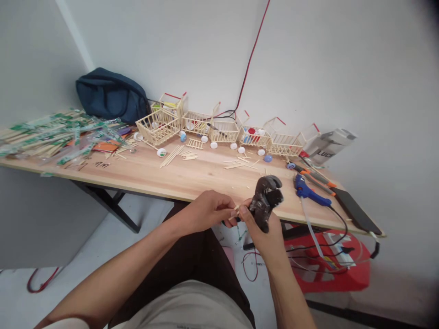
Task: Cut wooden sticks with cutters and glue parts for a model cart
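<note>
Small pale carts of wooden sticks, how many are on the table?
6 carts: two at left near the dark blue fabric bag, one before another; four rightward along the white wall. Others may be hidden.

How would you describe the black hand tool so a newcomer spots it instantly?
Start at the long wooden table and go to its front edge, right of the middle, where the person's right hand is. The black hand tool is held there. Unlike the blue glue gun lying further right on the tabletop, it is dark, raised and hook-headed.
</note>
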### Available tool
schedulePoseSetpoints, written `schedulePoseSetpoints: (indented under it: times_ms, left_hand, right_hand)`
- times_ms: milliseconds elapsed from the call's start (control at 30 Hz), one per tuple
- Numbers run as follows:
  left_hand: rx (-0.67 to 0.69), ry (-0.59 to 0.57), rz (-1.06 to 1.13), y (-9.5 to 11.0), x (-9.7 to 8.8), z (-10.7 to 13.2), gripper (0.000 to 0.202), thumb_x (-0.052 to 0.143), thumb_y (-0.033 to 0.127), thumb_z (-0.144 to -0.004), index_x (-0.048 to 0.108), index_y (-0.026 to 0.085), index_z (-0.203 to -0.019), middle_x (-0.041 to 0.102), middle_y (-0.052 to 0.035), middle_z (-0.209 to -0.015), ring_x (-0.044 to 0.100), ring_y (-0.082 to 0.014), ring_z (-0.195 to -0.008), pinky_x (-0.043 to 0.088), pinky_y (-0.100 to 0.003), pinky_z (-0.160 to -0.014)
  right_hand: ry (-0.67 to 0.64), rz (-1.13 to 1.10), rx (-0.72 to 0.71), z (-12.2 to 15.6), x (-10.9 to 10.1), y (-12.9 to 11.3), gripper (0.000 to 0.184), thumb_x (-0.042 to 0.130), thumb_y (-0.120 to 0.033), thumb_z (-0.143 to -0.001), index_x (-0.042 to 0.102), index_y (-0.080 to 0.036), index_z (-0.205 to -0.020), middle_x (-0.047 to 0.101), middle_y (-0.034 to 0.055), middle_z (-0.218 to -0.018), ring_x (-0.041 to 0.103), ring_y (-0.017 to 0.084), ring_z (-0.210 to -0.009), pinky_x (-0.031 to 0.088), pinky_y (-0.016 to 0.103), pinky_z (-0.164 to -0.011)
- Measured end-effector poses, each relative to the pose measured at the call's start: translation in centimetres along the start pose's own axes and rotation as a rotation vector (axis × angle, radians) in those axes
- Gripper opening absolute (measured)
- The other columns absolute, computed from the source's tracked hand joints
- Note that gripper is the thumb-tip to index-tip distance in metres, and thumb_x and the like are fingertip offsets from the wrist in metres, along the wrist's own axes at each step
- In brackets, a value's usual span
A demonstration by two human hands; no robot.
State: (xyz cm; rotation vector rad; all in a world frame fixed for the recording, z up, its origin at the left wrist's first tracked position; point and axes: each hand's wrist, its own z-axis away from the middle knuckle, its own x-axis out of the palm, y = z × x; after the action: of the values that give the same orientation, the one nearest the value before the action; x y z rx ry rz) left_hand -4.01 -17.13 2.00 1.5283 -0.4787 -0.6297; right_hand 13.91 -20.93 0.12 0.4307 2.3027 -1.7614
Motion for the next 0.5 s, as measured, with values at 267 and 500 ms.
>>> schedulePoseSetpoints:
  times_ms: [267, 500]
  left_hand:
    - [-0.014, 0.232, 0.060, -0.9, 2.1, -0.2, 0.028, 0.059, 0.036, -0.082, 0.062, 0.011, -0.072, 0.069, -0.0065, -0.068, 0.064, -0.0119, -0.060, 0.047, -0.019, -0.054]
    - [-0.081, 0.227, 0.324, -1.7, 2.7, -0.7, 0.039, 0.068, 0.048, -0.072, 0.060, 0.010, -0.069, 0.067, -0.0060, -0.062, 0.064, -0.0129, -0.055, 0.052, -0.024, -0.055]
  right_hand:
    - [0.121, 0.226, -0.002, 0.9, 0.8, -0.7, 0.021, 0.057, -0.039, -0.086, 0.060, -0.018, -0.084, 0.060, -0.0012, -0.067, 0.052, 0.013, -0.059, 0.041, 0.024, -0.057]
    - [0.156, 0.240, -0.059, 1.6, 1.3, 0.0, 0.013, 0.055, -0.031, -0.086, 0.056, -0.019, -0.080, 0.053, -0.0033, -0.065, 0.045, 0.012, -0.057, 0.038, 0.024, -0.055]
